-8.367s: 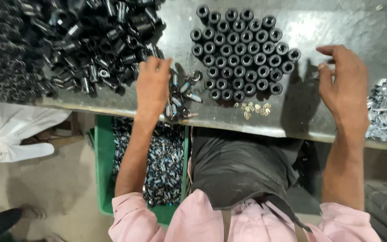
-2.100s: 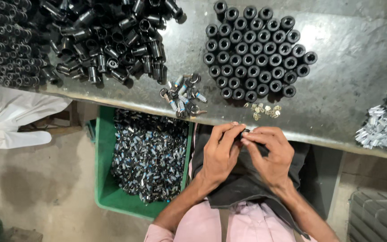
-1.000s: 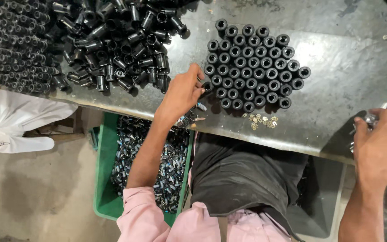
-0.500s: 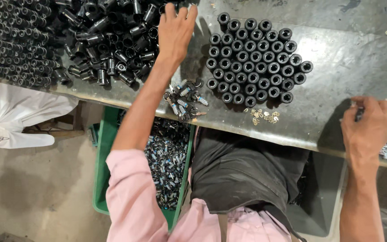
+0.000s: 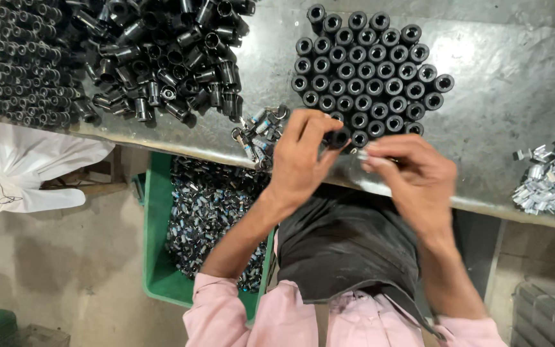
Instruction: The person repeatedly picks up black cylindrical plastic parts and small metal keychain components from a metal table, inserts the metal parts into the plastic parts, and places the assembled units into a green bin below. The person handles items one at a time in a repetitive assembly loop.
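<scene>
My left hand (image 5: 300, 160) holds a short black tube (image 5: 338, 137) by its side, open end toward my right hand. My right hand (image 5: 412, 173) pinches a small silvery metal piece (image 5: 362, 154) right next to that tube. Both hands meet over the near edge of the grey metal table (image 5: 502, 90), just below a tight cluster of upright black tubes (image 5: 367, 77). A small heap of finished dark-and-silver parts (image 5: 259, 132) lies to the left of my left hand.
A loose pile of black tubes (image 5: 162, 58) and stacked rows of them (image 5: 24, 64) fill the table's left. Silvery clips (image 5: 554, 180) lie at the right edge. A green crate of assembled parts (image 5: 207, 218) stands on the floor below; white cloth (image 5: 27, 167) lies at left.
My left hand came back from the loose tube pile with a black tube. My right hand came in from the silvery clips at right, and both now meet at the table's edge.
</scene>
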